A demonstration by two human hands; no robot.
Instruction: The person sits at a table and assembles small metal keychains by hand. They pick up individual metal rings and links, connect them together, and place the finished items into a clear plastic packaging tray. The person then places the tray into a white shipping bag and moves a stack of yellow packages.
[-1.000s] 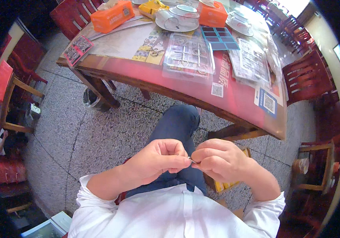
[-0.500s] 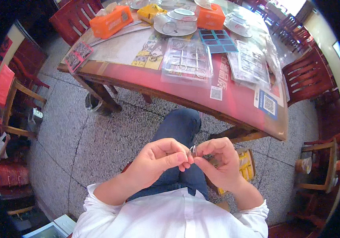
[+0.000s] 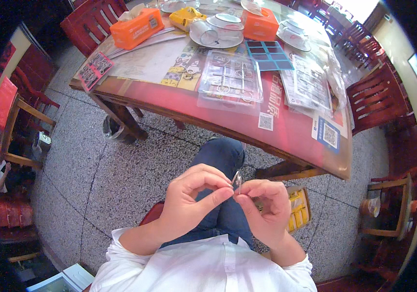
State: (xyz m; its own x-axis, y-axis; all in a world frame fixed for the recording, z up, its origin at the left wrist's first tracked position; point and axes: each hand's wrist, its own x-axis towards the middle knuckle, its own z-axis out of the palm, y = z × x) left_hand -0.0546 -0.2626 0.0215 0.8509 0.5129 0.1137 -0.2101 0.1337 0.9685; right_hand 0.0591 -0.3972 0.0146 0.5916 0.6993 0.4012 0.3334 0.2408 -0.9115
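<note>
Above my lap, my left hand (image 3: 196, 194) and my right hand (image 3: 264, 207) meet fingertip to fingertip. Between them is a small shiny metal ring (image 3: 237, 180), standing on edge; its finer details are too small to make out. Thumb and forefinger of each hand pinch at it, the left from one side and the right from below. On the table (image 3: 218, 119) beyond lie a clear plastic tray (image 3: 231, 78) with metal pieces in its compartments, a second clear tray (image 3: 310, 85) to its right, and a blue-framed sheet of dark squares (image 3: 270, 55).
A pink-framed card (image 3: 95, 72) overhangs the table's left corner. Further back stand orange tissue boxes (image 3: 138, 29), a yellow packet (image 3: 186, 18) and stacked dishes (image 3: 216, 31). On the floor are a carton of yellow packs (image 3: 298, 209) and a dark bin (image 3: 114, 130). Red chairs (image 3: 379, 97) surround the table.
The metal ring has turned to stand more upright and shows more above the fingertips. My right hand has lowered slightly, and the view has shifted a little.
</note>
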